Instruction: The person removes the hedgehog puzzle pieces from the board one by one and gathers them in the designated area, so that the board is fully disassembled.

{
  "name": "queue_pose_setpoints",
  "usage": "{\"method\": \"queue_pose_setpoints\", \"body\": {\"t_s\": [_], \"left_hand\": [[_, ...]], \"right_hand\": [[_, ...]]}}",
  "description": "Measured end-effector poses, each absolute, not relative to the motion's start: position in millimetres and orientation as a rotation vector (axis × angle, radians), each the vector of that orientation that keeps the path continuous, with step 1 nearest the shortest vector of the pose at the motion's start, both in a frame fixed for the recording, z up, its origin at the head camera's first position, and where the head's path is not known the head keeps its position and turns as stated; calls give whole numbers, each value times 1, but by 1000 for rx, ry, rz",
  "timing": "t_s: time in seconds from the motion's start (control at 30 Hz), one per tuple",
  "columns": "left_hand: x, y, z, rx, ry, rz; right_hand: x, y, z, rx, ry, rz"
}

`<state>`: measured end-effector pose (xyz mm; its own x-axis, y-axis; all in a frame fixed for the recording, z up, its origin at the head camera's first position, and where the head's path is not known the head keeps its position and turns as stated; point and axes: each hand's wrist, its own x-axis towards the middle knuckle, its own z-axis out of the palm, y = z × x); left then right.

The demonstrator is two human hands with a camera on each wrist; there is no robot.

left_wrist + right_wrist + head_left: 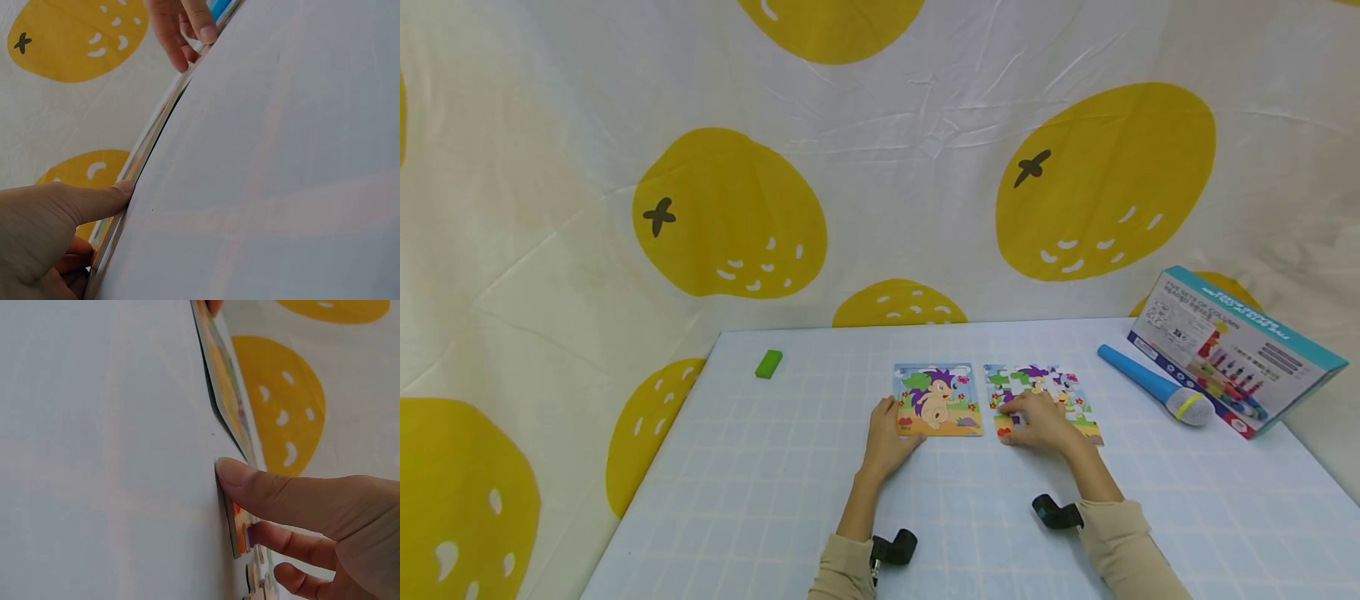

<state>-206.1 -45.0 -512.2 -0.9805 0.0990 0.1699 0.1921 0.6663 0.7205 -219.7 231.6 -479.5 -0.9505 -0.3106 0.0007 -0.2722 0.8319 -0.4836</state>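
A hedgehog picture puzzle [938, 404], whole and square, lies flat on the table. My left hand [883, 437] holds it at the lower left corner, fingers along the left side and thumb [106, 201] on the near edge. To its right is a second hedgehog puzzle [1081, 408], its pieces spread with gaps between them. Over that one's left part reaches my right hand [1043, 423]. Its thumb [240, 478] and index finger pinch an orange corner piece [240, 532], the thumb at the near edge. The palm hides several pieces.
A blue toy microphone [1150, 383] lies to the right, beside a tilted cardboard box [1232, 350] with printed pictures. Far left on the table is a green block [768, 364]. A fruit-patterned cloth [917, 167] hangs behind the table [737, 500].
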Motion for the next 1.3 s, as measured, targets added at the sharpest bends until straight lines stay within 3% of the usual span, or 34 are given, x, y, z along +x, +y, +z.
{"method": "queue_pose_setpoints", "body": {"t_s": [1.3], "left_hand": [[-208,-44,-512,-267,-2745,-1211]], "right_hand": [[-219,230,-480,-433,2975,-662]]}}
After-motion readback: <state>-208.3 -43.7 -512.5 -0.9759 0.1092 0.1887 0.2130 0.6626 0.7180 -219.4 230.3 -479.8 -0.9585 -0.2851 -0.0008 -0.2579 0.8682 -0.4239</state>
